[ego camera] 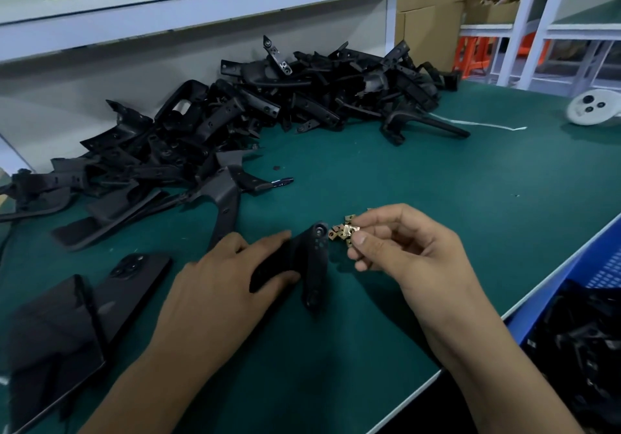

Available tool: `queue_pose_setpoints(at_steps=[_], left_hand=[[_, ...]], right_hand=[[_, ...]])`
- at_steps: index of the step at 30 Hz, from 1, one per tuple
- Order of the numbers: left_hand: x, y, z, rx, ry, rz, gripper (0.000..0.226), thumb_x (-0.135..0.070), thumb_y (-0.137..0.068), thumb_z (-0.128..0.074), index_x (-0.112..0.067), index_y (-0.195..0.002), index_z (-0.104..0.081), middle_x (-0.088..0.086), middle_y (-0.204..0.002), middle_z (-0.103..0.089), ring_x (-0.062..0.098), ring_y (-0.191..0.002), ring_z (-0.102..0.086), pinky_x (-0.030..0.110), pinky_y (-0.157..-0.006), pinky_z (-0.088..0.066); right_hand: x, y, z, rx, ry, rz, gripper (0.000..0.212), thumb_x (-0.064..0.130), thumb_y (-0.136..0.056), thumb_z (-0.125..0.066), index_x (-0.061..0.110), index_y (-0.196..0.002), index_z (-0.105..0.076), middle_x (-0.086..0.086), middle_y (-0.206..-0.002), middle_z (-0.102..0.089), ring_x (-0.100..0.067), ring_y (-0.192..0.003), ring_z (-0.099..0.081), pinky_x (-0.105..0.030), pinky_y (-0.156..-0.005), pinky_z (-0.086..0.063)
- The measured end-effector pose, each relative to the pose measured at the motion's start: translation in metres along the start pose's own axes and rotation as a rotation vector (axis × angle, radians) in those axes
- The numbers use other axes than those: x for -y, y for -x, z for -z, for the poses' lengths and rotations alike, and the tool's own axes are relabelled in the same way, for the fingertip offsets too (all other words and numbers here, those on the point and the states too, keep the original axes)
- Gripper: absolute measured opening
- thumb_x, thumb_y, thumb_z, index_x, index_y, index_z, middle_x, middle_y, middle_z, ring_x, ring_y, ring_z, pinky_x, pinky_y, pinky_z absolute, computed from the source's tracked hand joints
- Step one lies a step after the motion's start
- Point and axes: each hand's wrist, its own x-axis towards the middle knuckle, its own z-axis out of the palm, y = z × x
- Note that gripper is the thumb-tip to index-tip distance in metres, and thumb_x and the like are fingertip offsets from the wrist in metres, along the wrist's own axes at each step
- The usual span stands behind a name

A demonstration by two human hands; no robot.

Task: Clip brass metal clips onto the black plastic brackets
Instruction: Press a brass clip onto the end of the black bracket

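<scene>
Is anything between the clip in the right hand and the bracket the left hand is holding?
Nothing visible. The right hand pinches a clip just right of the bracket, which the left hand holds; only bare mat shows between them.

large heap of black plastic brackets (235, 121) lying behind left hand (215, 285) | small brass metal clips (342, 232) lying between both hands | blue perforated plastic crate (601, 265) sitting right of green matted table (403, 178)

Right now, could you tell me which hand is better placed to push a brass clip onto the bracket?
The right hand: it already pinches a brass clip beside the bracket's holed end. The left hand grips the bracket, steadying it on the green mat.
</scene>
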Motion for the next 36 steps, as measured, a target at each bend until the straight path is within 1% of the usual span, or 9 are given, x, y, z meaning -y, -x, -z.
queue_pose_setpoints(at_steps=[3, 5, 7, 13, 24, 28, 30, 33, 36], left_hand=[[-0.0026, 0.002, 0.0009, -0.016, 0.069, -0.047, 0.061, -0.076, -0.087, -0.041, -0.066, -0.147, -0.034, -0.013, -0.086, -0.044, 0.007, -0.066, -0.054, 0.032, -0.059, -0.052], [-0.0036, 0.0025, 0.0009, -0.028, 0.11, -0.069, 0.06, -0.073, -0.089, -0.044, -0.068, -0.147, -0.031, -0.012, -0.087, -0.044, 0.008, -0.066, -0.053, 0.035, -0.059, -0.053], [-0.0043, 0.0021, -0.0004, -0.027, 0.118, -0.075, 0.058, -0.074, -0.091, -0.045, -0.069, -0.147, -0.031, -0.01, -0.089, -0.045, 0.01, -0.067, -0.054, 0.038, -0.06, -0.054], [-0.0058, 0.0023, -0.0018, -0.027, 0.093, -0.089, 0.056, -0.079, -0.092, -0.041, -0.07, -0.146, -0.031, -0.011, -0.089, -0.043, 0.011, -0.066, -0.052, 0.036, -0.058, -0.054], [-0.0068, 0.0024, -0.0019, -0.045, 0.13, -0.109, 0.059, -0.073, -0.088, -0.045, -0.069, -0.146, -0.034, -0.012, -0.09, -0.044, 0.01, -0.071, -0.053, 0.035, -0.06, -0.053], [-0.0045, 0.0025, -0.0044, -0.044, 0.116, -0.126, 0.056, -0.078, -0.092, -0.042, -0.069, -0.146, -0.031, -0.014, -0.091, -0.043, 0.008, -0.071, -0.053, 0.033, -0.058, -0.054], [-0.0039, 0.0024, -0.005, -0.036, 0.121, -0.129, 0.058, -0.079, -0.089, -0.038, -0.07, -0.146, -0.031, -0.015, -0.091, -0.043, 0.007, -0.073, -0.054, 0.034, -0.059, -0.054], [-0.0019, 0.0023, -0.0048, -0.026, 0.166, -0.151, 0.059, -0.08, -0.087, -0.037, -0.071, -0.145, -0.031, -0.014, -0.092, -0.045, 0.009, -0.076, -0.055, 0.036, -0.062, -0.054], [-0.0008, 0.0024, -0.0031, -0.027, 0.296, -0.204, 0.058, -0.081, -0.088, -0.042, -0.069, -0.144, -0.038, -0.01, -0.092, -0.047, 0.013, -0.077, -0.056, 0.039, -0.066, -0.054]], right_hand=[[0.0017, 0.0009, -0.0002, 0.011, -0.005, -0.01, 0.012, -0.002, -0.086, -0.077, 0.008, -0.093, -0.078, -0.014, -0.083, -0.074, -0.02, -0.073, -0.072, -0.022, -0.068, -0.056], [0.0024, 0.0015, -0.001, 0.017, -0.009, -0.013, 0.012, -0.002, -0.085, -0.077, 0.008, -0.092, -0.078, -0.013, -0.081, -0.074, -0.019, -0.071, -0.072, -0.02, -0.067, -0.056], [0.0028, 0.0018, -0.0015, 0.025, -0.014, -0.015, 0.012, -0.002, -0.085, -0.077, 0.008, -0.091, -0.079, -0.011, -0.079, -0.074, -0.018, -0.07, -0.072, -0.02, -0.066, -0.056], [0.0037, 0.0022, -0.0024, 0.053, 0.033, -0.002, 0.011, -0.001, -0.086, -0.077, 0.008, -0.093, -0.079, -0.011, -0.079, -0.074, -0.02, -0.068, -0.068, -0.022, -0.068, -0.056], [0.0061, 0.0031, -0.0025, 0.046, -0.016, -0.022, 0.011, 0.001, -0.084, -0.078, 0.008, -0.092, -0.08, -0.015, -0.078, -0.074, -0.019, -0.069, -0.069, -0.021, -0.067, -0.056], [0.0057, 0.0033, -0.0023, 0.057, -0.002, -0.022, 0.011, 0.004, -0.082, -0.08, 0.008, -0.092, -0.081, -0.016, -0.078, -0.075, -0.019, -0.068, -0.069, -0.021, -0.067, -0.056], [0.0063, 0.0036, -0.0014, 0.064, -0.006, -0.028, 0.013, 0.006, -0.08, -0.081, 0.007, -0.093, -0.082, -0.017, -0.079, -0.075, -0.019, -0.068, -0.07, -0.022, -0.067, -0.056], [0.0079, 0.0047, 0.0015, 0.09, -0.062, -0.055, 0.021, 0.011, -0.074, -0.081, 0.006, -0.094, -0.082, -0.02, -0.085, -0.076, -0.021, -0.073, -0.073, -0.023, -0.069, -0.058], [0.0104, 0.0056, 0.0039, 0.174, -0.162, -0.115, 0.027, 0.014, -0.072, -0.08, 0.003, -0.097, -0.081, -0.022, -0.09, -0.076, -0.022, -0.075, -0.074, -0.025, -0.069, -0.058]])
